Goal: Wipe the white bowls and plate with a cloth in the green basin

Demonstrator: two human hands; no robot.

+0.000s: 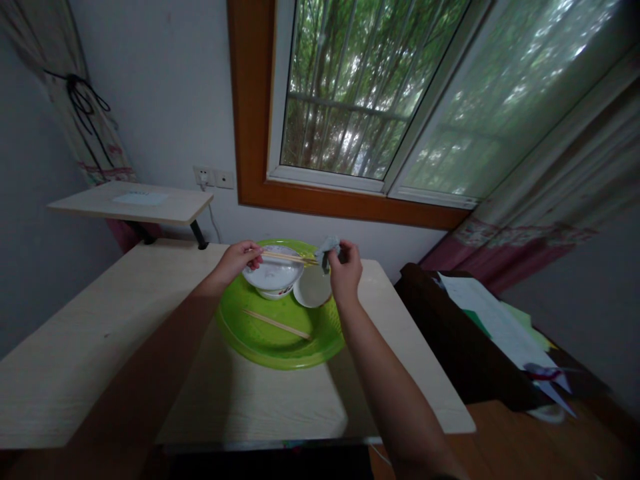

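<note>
the left hand (244,256) pinches the left ends of a bundle of chopsticks (286,257), fingers closed on it. the bundle runs out to the right from that grip, above a white bowl (274,277). at its right end the right hand (347,267) holds a grey cloth (327,247) between thumb and fingers; i cannot tell whether the cloth wraps the tips. below, a green basin (285,363) holds the bowl, a second bowl (311,292) to its right, and loose chopsticks (277,324) on the near side.
</note>
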